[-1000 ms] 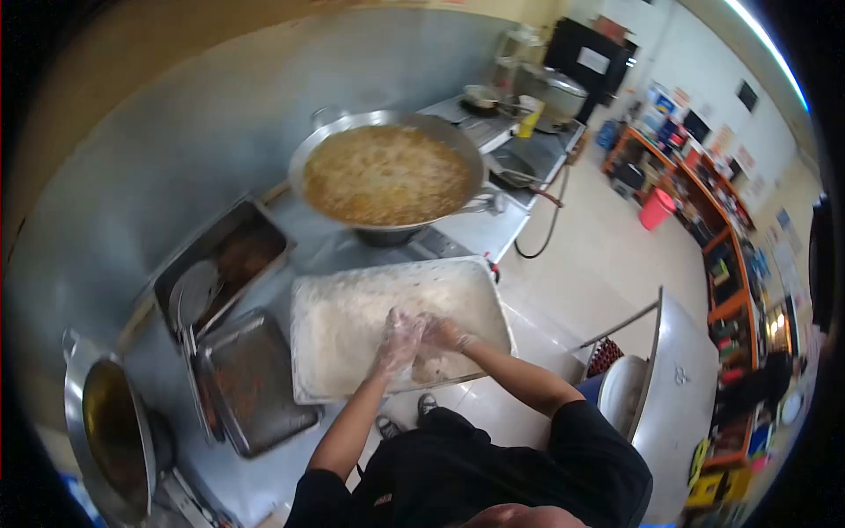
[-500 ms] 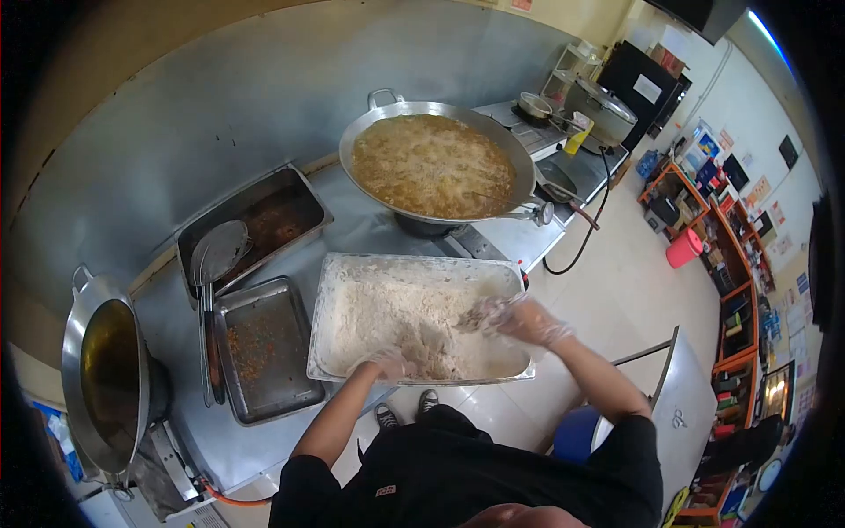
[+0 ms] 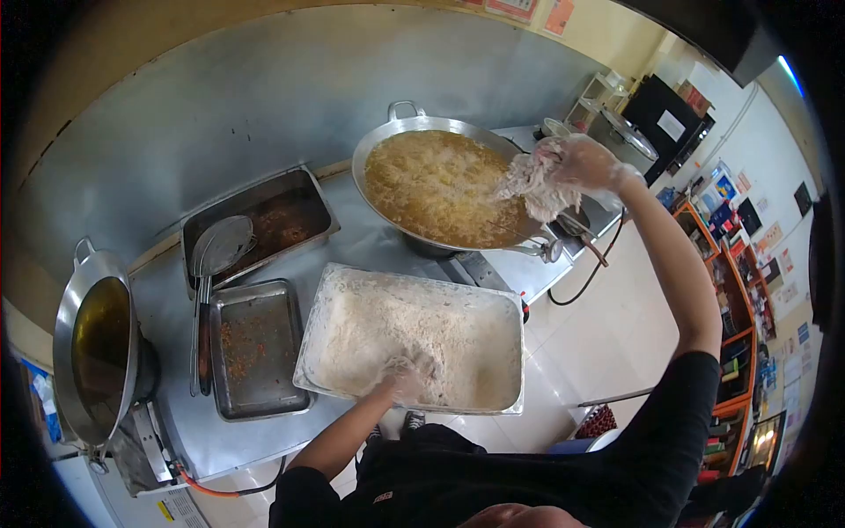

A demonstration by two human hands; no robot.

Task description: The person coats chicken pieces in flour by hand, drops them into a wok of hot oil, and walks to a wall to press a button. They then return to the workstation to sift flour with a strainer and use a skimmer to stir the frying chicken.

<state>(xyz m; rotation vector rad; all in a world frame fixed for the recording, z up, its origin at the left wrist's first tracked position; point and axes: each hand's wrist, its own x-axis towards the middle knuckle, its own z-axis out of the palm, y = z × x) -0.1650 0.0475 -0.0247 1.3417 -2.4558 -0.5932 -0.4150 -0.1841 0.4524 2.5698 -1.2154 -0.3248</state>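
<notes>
My right hand (image 3: 588,165), in a clear plastic glove, is closed around flour-coated meat (image 3: 539,183) and holds it above the right rim of a large wok (image 3: 374,145). Pale, ragged bits hang from its fingers. Inside the wok, hot oil (image 3: 440,185) bubbles and foams. My left hand (image 3: 403,384), also gloved, reaches into the flour (image 3: 370,330) at the near side of a deep metal tray (image 3: 409,280). Its fingers are dusted and partly sunk, so their grip is hidden. Clumpy floured lumps (image 3: 429,363) lie beside it.
Left of the flour tray are a shallow pan (image 3: 255,409) with crumbs and a deep, dark-stained pan (image 3: 321,198) with a skimmer (image 3: 224,245) across it. A second wok (image 3: 66,343) of dark oil stands far left. Behind the wok's right side is a lidded pot (image 3: 616,132).
My right hand has lifted out of the flour and moved up and right to the wok, carrying floured meat. My left hand has moved deeper into the flour. The view has shifted slightly.
</notes>
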